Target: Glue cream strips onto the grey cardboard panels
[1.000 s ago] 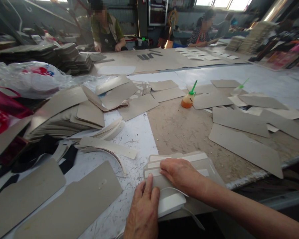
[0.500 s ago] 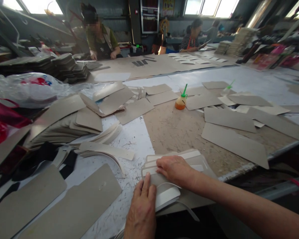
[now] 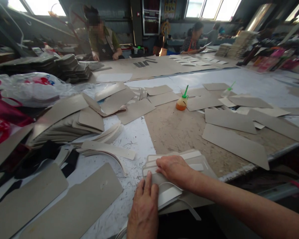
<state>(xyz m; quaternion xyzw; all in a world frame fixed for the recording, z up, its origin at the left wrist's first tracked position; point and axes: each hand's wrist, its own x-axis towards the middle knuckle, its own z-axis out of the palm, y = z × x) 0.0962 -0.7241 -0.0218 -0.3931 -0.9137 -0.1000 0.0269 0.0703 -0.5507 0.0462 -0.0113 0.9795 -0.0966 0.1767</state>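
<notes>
A fanned stack of grey cardboard pieces with white strips [image 3: 189,158] lies at the near edge of the table. My right hand [image 3: 175,170] rests palm down on the stack, fingers curled against its left end. My left hand [image 3: 144,207] lies flat just below, its fingers stretched out and pressing on the lower left part of the stack. A white rounded piece [image 3: 170,196] sticks out from under both hands.
Long grey boards [image 3: 235,145] lie scattered at right. An orange glue bottle with a green nozzle [image 3: 181,103] stands mid-table. Cardboard piles [image 3: 64,127] and plastic bags [image 3: 30,88] fill the left. Two large boards [image 3: 72,207] lie near left. Two people sit at the far table [image 3: 164,64].
My left hand has slid slightly forward over the stack. The white rounded piece now shows less under my hands. My right hand has stayed on the stack.
</notes>
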